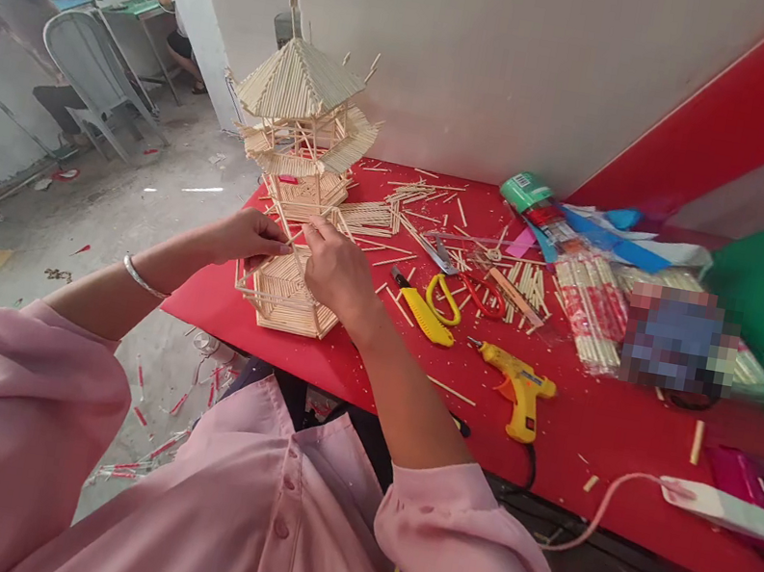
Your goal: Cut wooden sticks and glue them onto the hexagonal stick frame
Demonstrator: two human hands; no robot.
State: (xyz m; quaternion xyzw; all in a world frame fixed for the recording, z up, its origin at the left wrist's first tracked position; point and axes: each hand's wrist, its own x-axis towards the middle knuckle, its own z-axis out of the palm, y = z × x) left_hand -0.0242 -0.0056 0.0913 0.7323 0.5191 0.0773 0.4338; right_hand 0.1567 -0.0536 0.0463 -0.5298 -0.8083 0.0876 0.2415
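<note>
A tiered pagoda model [303, 82] built from thin wooden sticks stands upright at the left end of the red table. At its lower tier, my left hand [254, 240] is closed in a pinch on a thin wooden stick [294, 240]. My right hand [339, 271] pinches at the same spot from the other side, fingertips close to the left ones. Part of the lower tier and the far side of the stick are hidden behind my fingers. The hexagonal base [295, 320] rests on the table below both hands.
On the red table [355, 360] lie loose sticks [416, 192], a yellow utility knife [422, 310], yellow-handled scissors [444, 298], a yellow glue gun [519, 384], bagged sticks [590, 306] and a white power strip [725, 509]. A chair [89, 61] and people are at far left.
</note>
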